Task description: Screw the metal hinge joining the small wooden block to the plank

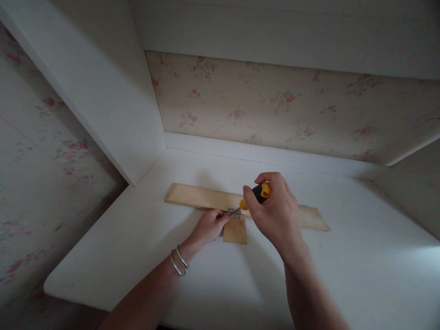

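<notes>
My right hand [278, 211] grips a yellow and black screwdriver [260, 193], its shaft slanting down and left to a small metal hinge [234, 213]. The hinge lies across the joint between a long wooden board [202, 196] and a short wooden piece [235, 230], both flat on the white desktop. Close to the screwdriver's tip, my left hand [210, 224] has thumb and fingers pinched together at the hinge's left edge. What they hold, if anything, is too small to make out. My right hand hides part of the long board.
Around the boards spreads the white desktop [137, 247], with a rounded front left corner. A white side panel [113, 91] rises at the left, and a low white ledge [240, 147] runs along the back below floral wallpaper [237, 101]. Overhead is a white shelf [275, 36].
</notes>
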`<state>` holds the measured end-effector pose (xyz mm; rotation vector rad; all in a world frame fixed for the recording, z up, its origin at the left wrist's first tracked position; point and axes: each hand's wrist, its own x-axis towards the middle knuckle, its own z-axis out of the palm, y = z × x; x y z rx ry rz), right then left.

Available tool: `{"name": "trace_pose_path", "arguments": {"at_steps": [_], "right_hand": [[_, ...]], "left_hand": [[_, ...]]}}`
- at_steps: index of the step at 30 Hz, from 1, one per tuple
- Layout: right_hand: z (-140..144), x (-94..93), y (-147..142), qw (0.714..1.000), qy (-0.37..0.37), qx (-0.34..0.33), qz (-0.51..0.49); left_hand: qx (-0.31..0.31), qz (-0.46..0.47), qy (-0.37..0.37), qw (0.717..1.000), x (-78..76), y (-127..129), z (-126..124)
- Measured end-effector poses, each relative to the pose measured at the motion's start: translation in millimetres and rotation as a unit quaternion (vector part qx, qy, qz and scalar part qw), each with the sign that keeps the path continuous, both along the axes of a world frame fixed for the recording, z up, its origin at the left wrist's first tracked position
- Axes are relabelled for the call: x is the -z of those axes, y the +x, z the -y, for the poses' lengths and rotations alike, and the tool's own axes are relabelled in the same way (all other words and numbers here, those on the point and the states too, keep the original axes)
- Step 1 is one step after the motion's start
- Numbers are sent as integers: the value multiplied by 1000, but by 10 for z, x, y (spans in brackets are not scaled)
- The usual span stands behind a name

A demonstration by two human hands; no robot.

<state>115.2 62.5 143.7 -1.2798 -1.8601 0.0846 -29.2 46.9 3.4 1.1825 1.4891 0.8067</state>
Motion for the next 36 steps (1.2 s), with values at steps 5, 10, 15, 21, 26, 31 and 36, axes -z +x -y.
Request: {"name": "trace_pose_path", "arguments": {"at_steps": [5, 10, 15, 21, 26, 31, 36], "right_hand": [[27, -35, 8, 999, 5, -49, -1], [1, -31, 3, 999, 36, 14, 6], [12, -53, 42, 999, 7, -36, 12], [34, -261, -23, 983, -42, -25, 176], [-112, -581, -115, 907, -75, 59, 409], [-272, -878, -116, 842, -171, -93, 503], [-314, -995, -205, 808, -222, -68, 542]], "left_hand": [[3, -1, 1, 1000, 21, -5, -6], [-3, -2, 1, 1000, 14, -4, -7], [3, -7, 5, 1000, 25, -7, -10], [6, -11, 10, 1000, 21, -13, -17], [13, -2, 18, 1000, 48, -35, 0], [19, 6, 22, 1000, 81, -58, 7], [18, -9, 24, 1000, 65, -62, 16]]}}
